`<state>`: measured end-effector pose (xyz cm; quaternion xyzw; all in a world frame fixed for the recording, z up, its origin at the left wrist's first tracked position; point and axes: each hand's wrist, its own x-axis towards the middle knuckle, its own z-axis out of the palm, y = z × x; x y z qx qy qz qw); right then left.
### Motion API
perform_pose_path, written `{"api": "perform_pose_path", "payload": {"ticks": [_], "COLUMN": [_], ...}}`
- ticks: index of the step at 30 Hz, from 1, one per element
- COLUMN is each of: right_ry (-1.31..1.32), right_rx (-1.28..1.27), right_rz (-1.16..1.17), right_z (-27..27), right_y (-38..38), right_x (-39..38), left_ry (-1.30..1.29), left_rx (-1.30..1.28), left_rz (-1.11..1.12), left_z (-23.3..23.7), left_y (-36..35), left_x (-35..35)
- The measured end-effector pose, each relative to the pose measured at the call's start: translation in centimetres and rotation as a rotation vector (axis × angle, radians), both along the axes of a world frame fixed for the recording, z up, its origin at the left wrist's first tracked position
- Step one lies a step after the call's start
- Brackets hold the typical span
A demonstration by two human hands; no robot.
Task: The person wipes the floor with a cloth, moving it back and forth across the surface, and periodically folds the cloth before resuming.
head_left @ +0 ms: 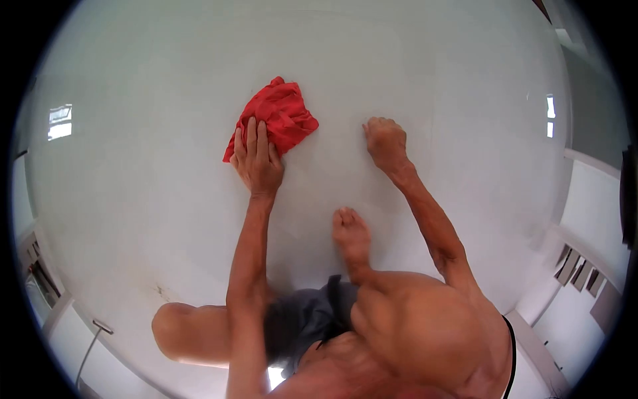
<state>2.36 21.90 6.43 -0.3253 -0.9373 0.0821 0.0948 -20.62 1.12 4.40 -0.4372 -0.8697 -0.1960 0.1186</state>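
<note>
A crumpled red cloth (282, 112) lies on the pale, glossy floor (332, 53). My left hand (258, 159) rests on its lower left part, fingers stretched out and slightly spread over the fabric. To the right of the cloth, apart from it, my right hand (387, 143) is closed in a fist against the floor, with nothing visible in it.
My bare foot (351, 233) is on the floor between my arms, and my bent knee (176, 329) is at the lower left. A long-handled tool (102, 326) stands at the lower left edge. White walls and furniture line both sides.
</note>
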Motion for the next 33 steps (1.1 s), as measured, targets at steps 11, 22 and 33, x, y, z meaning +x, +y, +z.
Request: {"api": "perform_pose_path", "payload": {"ticks": [11,22,33], "right_ry": [-0.33,-0.201,-0.131], "right_rx": [0.212,0.087,0.097], "right_rz": [0.087,0.012,0.083], "right_z": [-1.0,0.3,0.4], "right_y": [1.3,2.5,1.8], "right_x": [-0.4,-1.1,-1.7], "left_ry": [-0.089,-0.111,-0.121], "left_rx": [0.05,0.066,0.045], "left_rz": [0.007,0.012,0.017], "left_z": [0.0,-0.1,-0.1], "left_y": [-0.4,-0.5,-0.5], "left_x": [-0.4,-0.6,-0.5]}}
